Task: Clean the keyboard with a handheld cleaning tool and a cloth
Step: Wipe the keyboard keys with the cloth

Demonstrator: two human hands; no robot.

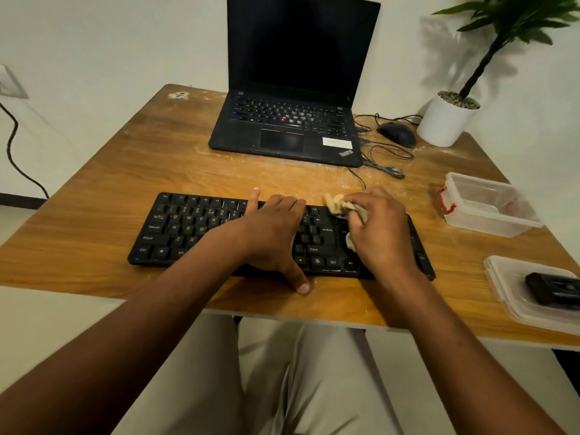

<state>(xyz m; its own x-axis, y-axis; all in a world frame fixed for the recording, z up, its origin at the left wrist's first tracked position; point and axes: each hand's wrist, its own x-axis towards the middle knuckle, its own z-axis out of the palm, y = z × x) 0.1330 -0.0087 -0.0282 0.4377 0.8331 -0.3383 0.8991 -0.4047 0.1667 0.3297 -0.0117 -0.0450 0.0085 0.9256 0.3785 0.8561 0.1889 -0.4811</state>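
Note:
A black keyboard lies across the wooden table near its front edge. My left hand rests on the keyboard's middle, thumb on the table in front and a finger over the back edge. My right hand grips a crumpled beige cloth and presses it on the keyboard's right part. A dark handheld tool lies on a clear plastic lid at the right front.
An open black laptop stands at the back. A mouse with tangled cables and a white plant pot sit at the back right. A clear plastic box with a red clip stands right of the keyboard.

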